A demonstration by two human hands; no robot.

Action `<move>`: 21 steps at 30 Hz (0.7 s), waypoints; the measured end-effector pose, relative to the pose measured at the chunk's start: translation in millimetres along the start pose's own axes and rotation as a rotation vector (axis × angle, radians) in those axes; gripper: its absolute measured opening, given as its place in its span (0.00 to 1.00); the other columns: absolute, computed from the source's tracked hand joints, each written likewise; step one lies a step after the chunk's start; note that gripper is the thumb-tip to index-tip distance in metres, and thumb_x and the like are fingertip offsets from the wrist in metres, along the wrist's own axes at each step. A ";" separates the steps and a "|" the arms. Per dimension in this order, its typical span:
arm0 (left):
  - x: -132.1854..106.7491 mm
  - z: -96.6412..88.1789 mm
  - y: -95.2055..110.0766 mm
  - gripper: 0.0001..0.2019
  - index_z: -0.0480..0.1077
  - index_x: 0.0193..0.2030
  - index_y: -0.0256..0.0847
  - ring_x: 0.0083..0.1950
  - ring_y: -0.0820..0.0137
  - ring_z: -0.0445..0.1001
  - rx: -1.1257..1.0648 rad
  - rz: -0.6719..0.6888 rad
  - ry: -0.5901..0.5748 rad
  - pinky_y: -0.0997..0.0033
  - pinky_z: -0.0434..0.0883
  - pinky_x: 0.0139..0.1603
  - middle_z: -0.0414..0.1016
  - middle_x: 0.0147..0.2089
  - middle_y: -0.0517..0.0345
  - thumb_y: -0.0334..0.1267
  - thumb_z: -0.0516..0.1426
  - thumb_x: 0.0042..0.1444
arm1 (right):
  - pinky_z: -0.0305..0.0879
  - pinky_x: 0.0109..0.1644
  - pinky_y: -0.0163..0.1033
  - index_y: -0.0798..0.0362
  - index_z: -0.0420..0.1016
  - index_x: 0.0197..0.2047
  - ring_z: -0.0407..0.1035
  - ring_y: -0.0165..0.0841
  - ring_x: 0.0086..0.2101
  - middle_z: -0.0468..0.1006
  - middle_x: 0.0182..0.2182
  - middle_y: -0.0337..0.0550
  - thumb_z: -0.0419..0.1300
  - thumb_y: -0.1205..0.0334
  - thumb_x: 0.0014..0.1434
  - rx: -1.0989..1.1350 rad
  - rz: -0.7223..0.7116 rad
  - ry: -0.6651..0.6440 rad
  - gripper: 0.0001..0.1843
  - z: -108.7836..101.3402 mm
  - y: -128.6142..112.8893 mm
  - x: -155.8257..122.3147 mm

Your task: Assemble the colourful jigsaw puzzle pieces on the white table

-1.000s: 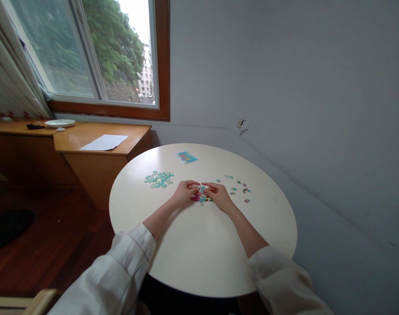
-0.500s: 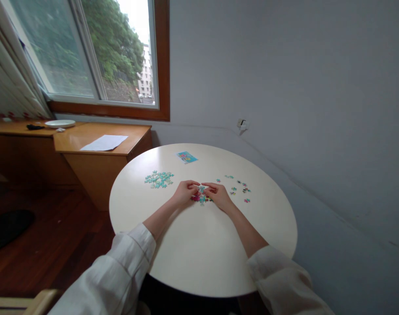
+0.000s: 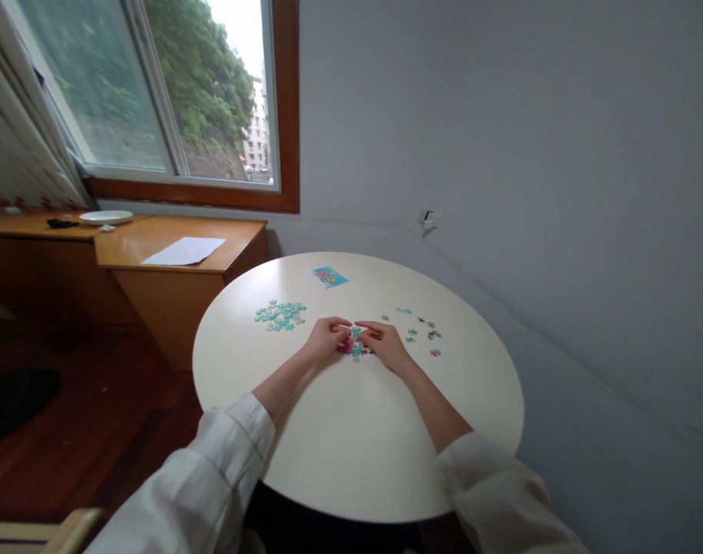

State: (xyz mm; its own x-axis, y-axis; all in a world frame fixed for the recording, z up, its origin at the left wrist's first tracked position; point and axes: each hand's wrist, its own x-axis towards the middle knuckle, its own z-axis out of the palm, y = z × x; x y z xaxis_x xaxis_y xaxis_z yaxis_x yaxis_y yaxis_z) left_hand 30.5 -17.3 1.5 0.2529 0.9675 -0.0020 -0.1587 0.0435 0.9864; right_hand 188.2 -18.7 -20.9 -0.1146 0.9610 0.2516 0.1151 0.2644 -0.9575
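Well inside table rim (image 3: 224, 400), hands (image 3: 326, 339) on puzzle pieces (image 3: 356, 351).

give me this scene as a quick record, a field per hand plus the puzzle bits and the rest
left hand: curled, fingertips at the small puzzle cluster
right hand: curled, fingertips meet the left's over that cluster; grip too small to tell
teal pile: loose pieces left of the hands
scattered pieces: right of the hands
picture card: far side of the round table
desk: paper sheet, white plate
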 end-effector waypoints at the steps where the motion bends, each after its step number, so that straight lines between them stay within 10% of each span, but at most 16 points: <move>1: 0.3 -0.2 -0.5 0.06 0.69 0.32 0.32 0.21 0.75 0.71 -0.001 0.000 0.000 0.74 0.72 0.25 0.73 0.19 0.59 0.26 0.60 0.45 | 0.58 0.25 0.33 0.59 0.77 0.41 0.62 0.26 0.21 0.75 0.21 0.39 0.63 0.56 0.42 -0.004 -0.002 0.001 0.23 -0.1 0.2 0.1; 21: 1.3 -1.9 -2.9 0.10 0.70 0.31 0.31 0.21 0.75 0.71 0.006 0.021 0.009 0.76 0.71 0.24 0.73 0.19 0.59 0.30 0.64 0.41 | 0.60 0.23 0.32 0.58 0.77 0.41 0.62 0.25 0.20 0.75 0.21 0.39 0.63 0.57 0.42 -0.009 -0.004 -0.019 0.22 1.0 -2.7 -0.9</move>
State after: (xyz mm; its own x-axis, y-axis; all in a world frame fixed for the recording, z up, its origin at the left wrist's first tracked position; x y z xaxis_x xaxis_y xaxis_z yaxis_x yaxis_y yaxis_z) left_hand 29.5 -15.7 -1.6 0.2409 0.9704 0.0175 -0.1579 0.0214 0.9872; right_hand 187.1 -20.3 -18.7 -0.1338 0.9583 0.2524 0.1234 0.2688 -0.9553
